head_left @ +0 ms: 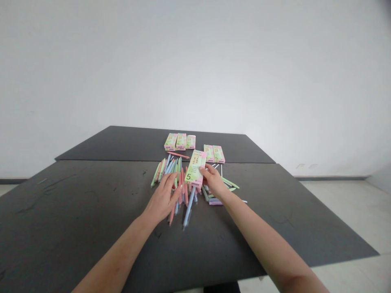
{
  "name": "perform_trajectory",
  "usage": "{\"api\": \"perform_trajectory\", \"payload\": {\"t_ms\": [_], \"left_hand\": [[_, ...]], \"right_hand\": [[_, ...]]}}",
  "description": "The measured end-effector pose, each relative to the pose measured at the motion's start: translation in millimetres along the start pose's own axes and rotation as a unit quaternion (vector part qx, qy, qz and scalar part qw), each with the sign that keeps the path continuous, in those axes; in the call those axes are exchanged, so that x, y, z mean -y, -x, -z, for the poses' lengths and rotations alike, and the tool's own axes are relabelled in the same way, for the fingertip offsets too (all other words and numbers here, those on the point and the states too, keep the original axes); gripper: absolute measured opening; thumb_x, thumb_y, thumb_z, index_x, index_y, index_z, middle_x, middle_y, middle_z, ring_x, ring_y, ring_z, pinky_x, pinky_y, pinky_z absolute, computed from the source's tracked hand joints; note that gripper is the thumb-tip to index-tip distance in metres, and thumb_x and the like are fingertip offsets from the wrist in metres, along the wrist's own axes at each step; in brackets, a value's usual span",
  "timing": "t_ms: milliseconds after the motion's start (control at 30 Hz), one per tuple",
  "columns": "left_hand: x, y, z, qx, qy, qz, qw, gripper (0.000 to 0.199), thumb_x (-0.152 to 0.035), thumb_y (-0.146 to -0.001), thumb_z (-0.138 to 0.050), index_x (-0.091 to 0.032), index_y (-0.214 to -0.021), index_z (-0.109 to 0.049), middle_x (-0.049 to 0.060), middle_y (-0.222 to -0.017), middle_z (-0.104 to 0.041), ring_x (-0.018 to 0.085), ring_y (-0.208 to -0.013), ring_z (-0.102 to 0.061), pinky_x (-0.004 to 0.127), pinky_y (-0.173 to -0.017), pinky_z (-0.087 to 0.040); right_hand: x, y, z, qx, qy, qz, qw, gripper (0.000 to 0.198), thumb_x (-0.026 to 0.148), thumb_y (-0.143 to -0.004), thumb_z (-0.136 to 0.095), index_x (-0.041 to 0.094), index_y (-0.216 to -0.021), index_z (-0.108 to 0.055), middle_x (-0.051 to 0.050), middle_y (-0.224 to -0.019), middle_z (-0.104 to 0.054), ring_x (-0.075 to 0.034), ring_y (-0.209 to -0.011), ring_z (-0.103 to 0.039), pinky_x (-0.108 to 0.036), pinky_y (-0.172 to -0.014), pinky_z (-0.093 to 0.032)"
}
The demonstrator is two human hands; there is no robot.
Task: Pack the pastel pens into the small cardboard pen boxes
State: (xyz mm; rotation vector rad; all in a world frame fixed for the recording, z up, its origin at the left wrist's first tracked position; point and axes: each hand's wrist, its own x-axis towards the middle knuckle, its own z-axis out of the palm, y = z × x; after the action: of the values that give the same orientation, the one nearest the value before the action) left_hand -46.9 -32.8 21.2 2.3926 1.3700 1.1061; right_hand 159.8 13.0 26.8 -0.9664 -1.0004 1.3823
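My right hand (213, 179) grips a small green, yellow and pink pen box (196, 167) marked "5", raised and tilted over the pile. My left hand (163, 197) reaches over the pens with fingers stretched out and thumb apart, and I see nothing held in it. Beneath and around both hands lies a loose heap of pastel pens (161, 169) in green, pink and blue. One blue pen (189, 207) lies just below the box's lower end, pointing toward me. Whether the left fingertips touch the pens, I cannot tell.
At the back of the black table (91, 211) stand three similar boxes (181, 141) side by side, and two more boxes (214, 154) lie right of them. A single pink pen (179, 155) lies crosswise in front. More green pens (230, 183) lie beyond my right wrist.
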Motion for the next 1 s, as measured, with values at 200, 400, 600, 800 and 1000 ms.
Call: {"api": "perform_trajectory", "payload": {"t_ms": [200,400,600,800,1000], "left_hand": [[10,-6,-3,-0.031,-0.017,0.011,0.999,0.036,-0.03,-0.096,-0.04,-0.019,-0.129,-0.048,0.012,-0.122,-0.053,0.021,-0.103,-0.06,0.04,-0.099,-0.048],[16,-23,-6,-0.03,-0.066,-0.02,0.997,0.032,-0.024,-0.093,-0.038,-0.016,-0.118,-0.056,0.014,-0.12,-0.056,0.026,-0.118,-0.054,0.045,-0.104,-0.045],[13,-48,-14,-0.005,-0.097,-0.042,0.994,0.033,-0.02,-0.092,-0.034,-0.014,-0.112,-0.06,0.014,-0.117,-0.059,0.025,-0.114,-0.057,0.044,-0.102,-0.046],[3,-63,-30,-0.009,-0.104,-0.044,0.994,0.032,-0.018,-0.09,-0.036,-0.018,-0.105,-0.065,0.01,-0.109,-0.063,0.023,-0.105,-0.061,0.041,-0.095,-0.051],[7,-64,-43,-0.029,-0.079,-0.032,0.996,0.031,-0.02,-0.089,-0.038,-0.019,-0.101,-0.066,0.009,-0.107,-0.064,0.022,-0.103,-0.062,0.038,-0.095,-0.051]], "right_hand": [[25,-40,62,-0.075,0.045,0.036,0.996,0.037,0.042,-0.072,-0.073,0.016,-0.097,-0.066,-0.006,-0.087,-0.076,-0.02,-0.069,-0.07,-0.031,-0.058,-0.058],[40,-73,130,-0.178,0.213,0.1,0.955,0.042,0.047,-0.082,-0.061,0.011,-0.101,-0.071,-0.012,-0.09,-0.076,-0.024,-0.079,-0.072,-0.032,-0.066,-0.059],[49,-91,170,-0.229,0.284,0.094,0.926,0.045,0.045,-0.085,-0.057,0.006,-0.102,-0.072,-0.014,-0.086,-0.076,-0.025,-0.082,-0.072,-0.031,-0.069,-0.057],[48,-110,200,-0.261,0.366,0.069,0.89,0.04,0.04,-0.086,-0.054,0.008,-0.099,-0.075,-0.013,-0.084,-0.076,-0.026,-0.081,-0.072,-0.032,-0.074,-0.055],[44,-130,219,-0.267,0.441,0.043,0.856,0.037,0.035,-0.087,-0.053,0.011,-0.103,-0.075,-0.012,-0.085,-0.076,-0.024,-0.085,-0.071,-0.03,-0.077,-0.053]]}}
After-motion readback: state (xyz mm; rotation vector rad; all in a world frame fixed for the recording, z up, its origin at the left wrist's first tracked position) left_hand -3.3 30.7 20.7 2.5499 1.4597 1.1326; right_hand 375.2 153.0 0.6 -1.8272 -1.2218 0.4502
